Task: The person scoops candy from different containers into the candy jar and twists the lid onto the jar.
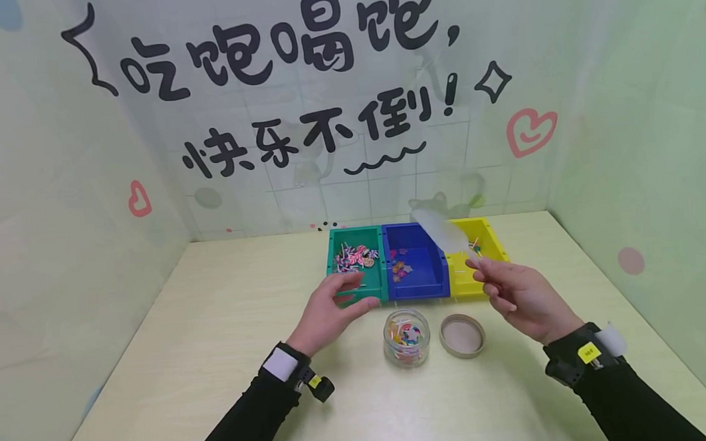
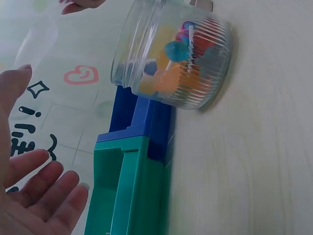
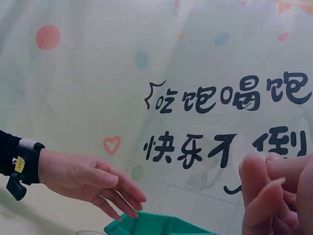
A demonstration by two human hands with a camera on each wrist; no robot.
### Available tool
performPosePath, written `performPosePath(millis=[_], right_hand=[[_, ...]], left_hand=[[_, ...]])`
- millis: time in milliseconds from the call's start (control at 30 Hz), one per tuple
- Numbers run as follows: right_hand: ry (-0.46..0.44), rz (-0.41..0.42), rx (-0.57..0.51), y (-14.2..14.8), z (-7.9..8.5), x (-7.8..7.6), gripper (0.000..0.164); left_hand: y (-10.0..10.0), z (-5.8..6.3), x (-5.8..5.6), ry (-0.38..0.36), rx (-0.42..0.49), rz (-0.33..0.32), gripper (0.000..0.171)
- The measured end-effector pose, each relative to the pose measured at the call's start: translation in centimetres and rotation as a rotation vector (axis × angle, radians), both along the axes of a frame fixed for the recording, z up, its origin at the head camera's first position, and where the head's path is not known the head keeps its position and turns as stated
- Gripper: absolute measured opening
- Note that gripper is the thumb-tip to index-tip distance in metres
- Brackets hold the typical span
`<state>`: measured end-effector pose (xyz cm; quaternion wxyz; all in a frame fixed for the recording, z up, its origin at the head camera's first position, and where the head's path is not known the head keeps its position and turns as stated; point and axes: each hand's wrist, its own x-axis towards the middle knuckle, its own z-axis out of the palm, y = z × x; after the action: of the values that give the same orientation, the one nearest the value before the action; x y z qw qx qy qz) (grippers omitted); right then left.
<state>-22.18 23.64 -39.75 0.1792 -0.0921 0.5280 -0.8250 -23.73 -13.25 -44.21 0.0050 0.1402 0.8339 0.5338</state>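
My right hand (image 1: 525,301) pinches the thin handle of a translucent whitish spoon (image 1: 440,231), raised with its oval end over the blue and yellow bins. My left hand (image 1: 328,315) is spread in front of the green bin (image 1: 373,287), fingers loosely extended and nothing in them. In the left wrist view its fingers are apart from the bins. Between the hands stands a lidless glass jar (image 1: 408,354) with small colourful candy-like pieces inside. A round lid (image 1: 462,338) lies to its right. The right wrist view shows the spoon only faintly behind the fingertips (image 3: 254,169).
Three joined bins stand at the back of the pale table (image 1: 244,306). Green holds many swirled lollipop-like pieces (image 1: 355,257), the blue bin (image 1: 427,263) a few flower-like bits (image 1: 400,268), and the yellow bin (image 1: 493,240) some small sticks. Printed curtains (image 1: 644,165) enclose the table.
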Motion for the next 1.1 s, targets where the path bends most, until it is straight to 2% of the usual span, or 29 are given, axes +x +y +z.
performPosePath(millis=[167,367,567,733,867,1100], right_hand=[[-0.021,-0.009,0.023,-0.4,0.3,0.0,0.029],[-0.041,-0.037,0.068,-0.9,0.6,-0.1,0.027],[0.007,-0.040,0.131,-1.5,1.0,-0.3,0.027],[0.050,-0.056,0.244,-2.5,1.5,-0.5,0.027],[0.079,-0.076,0.349,-3.4,1.9,-0.9,0.033],[0.128,-0.094,0.528,-5.9,2.4,-2.6,0.043]], left_hand=[[-0.5,0.2,-0.8,0.048,0.033,0.090,0.061],[-1.2,0.2,-1.7,0.049,0.008,0.183,0.061],[-1.7,-0.2,-2.6,0.048,0.010,0.253,0.057],[-1.9,-0.4,-3.4,0.046,0.017,0.317,0.054],[-2.0,-0.8,-4.2,0.036,0.014,0.328,0.053],[-2.2,-1.9,-5.6,0.036,-0.061,0.380,0.049]])
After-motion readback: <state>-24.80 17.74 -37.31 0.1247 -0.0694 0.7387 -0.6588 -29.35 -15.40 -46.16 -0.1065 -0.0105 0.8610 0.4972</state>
